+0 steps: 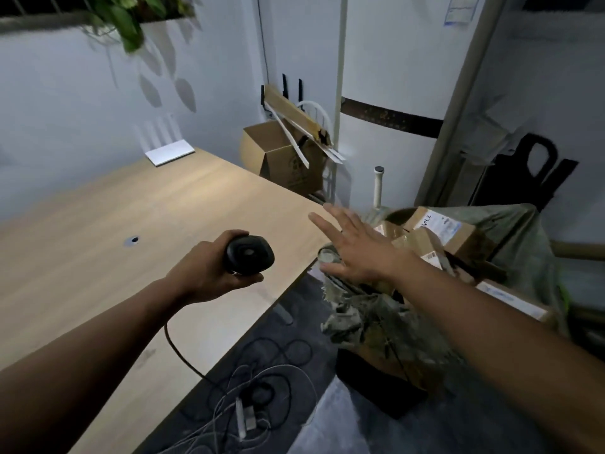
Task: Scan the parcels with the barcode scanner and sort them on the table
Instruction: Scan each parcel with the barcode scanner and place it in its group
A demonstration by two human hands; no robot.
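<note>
Parcels (451, 229), of which at least four cardboard ones can be counted, are heaped in a grey-green sack (520, 231) at four o'clock, off the table's right edge. Nearest, at seven o'clock, one black barcode scanner (248, 255) is gripped by the left hand (209, 273), fingers curled round its handle, above the wooden table (131, 208); its single cable (183, 352) is trailed down toward a tangle of wires (258, 388) on the floor. At three o'clock the right hand (355, 247) is held spread, fingers straight, over the sack's mouth, nothing grasped. Farther, at eleven o'clock, one white router (168, 151) is seen on the table; at twelve o'clock, one open cardboard box (281, 155) is set against the wall.
</note>
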